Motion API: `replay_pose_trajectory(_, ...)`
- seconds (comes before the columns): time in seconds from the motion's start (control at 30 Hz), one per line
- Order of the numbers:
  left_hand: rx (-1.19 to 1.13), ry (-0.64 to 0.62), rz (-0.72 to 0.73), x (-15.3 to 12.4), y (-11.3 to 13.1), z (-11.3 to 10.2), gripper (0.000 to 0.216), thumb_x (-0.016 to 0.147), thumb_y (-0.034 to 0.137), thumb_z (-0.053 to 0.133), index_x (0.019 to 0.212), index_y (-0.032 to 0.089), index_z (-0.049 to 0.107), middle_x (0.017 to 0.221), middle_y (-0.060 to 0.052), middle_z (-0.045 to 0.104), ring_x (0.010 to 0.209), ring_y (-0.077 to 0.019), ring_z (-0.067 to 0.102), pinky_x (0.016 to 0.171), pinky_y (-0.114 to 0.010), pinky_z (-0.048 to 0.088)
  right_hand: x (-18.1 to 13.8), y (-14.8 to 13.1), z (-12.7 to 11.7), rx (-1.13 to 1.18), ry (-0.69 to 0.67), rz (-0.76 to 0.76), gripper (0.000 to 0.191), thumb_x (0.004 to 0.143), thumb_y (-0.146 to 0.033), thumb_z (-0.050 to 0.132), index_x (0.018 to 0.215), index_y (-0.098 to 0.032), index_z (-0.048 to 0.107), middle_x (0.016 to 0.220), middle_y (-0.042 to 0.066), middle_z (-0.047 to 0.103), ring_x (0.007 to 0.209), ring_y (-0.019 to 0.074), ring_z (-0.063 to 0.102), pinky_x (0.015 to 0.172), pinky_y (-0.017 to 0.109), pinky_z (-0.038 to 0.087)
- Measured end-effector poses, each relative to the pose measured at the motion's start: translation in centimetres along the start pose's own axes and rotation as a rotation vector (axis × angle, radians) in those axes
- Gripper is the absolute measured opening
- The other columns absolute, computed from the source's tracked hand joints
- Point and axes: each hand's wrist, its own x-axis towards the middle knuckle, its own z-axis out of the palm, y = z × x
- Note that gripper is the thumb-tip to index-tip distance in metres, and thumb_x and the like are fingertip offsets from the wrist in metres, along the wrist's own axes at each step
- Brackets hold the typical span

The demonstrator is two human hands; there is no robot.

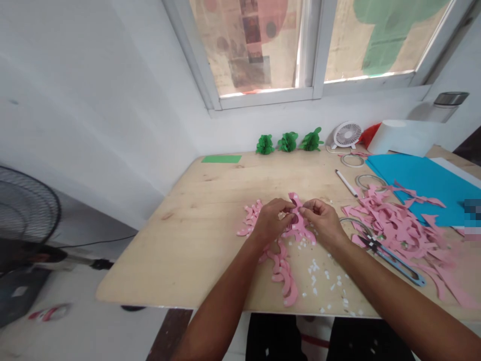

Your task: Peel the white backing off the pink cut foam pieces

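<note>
Head view. Two bare hands work over a pale wooden desk (195,225), meeting at a pink paper cutout (300,224) held just above its surface, near the middle of the scene. The left hand (273,216) pinches the cutout's left side; its thumb and index finger are bent into a loose ring, tips on the paper. The right hand (323,219) has its fingers drawn nearly together at the right edge; whether they grip the paper or only touch it cannot be told.

Around the hands lie curved pink pieces (286,281), and small white bits (314,278) are strewn over the near edge. To the right, pink scraps (398,220) are heaped beside blue-handled scissors (383,249), with a white marker (346,183) and blue sheets (421,173) beyond.

Progress, as judged: three green paper ornaments (288,142), upright by the wall, appear complete. The pink shapes appear already cut, the scissors lying unused. The held cutout seems only partly worked, and the loose curved pieces are not yet formed into any ornament like the green ones.
</note>
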Motion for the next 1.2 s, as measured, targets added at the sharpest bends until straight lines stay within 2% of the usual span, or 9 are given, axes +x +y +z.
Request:
replay_pose_trajectory(0.37,0.019,-0.016,0.024,0.01,-0.04,0.03,0.025,0.065,0.005,0.059,0.086,0.019,0.063,0.081,-0.001,0.065,0.074,-0.0116,0.059,0.069,-0.024,0.046,-0.15,-0.21,0.05,0.03,-0.009,0.014,0.023,0.063,-0.035,0.068,0.073,-0.017,0.057,0.055,-0.004,0.049,0.045,0.008,0.042,0.04,0.019,0.034)
replay_pose_trajectory(1.2,0.016,-0.064,-0.009,-0.03,-0.02,0.06,0.023,0.067,0.007,0.058,0.086,0.02,0.064,0.08,-0.002,0.065,0.076,-0.0131,0.06,0.071,-0.026,0.047,0.05,0.04,-0.03,-0.017,0.011,0.015,0.03,0.06,-0.042,0.07,0.065,-0.017,0.055,0.051,-0.003,0.051,0.044,0.0102,0.044,0.04,0.022,0.037)
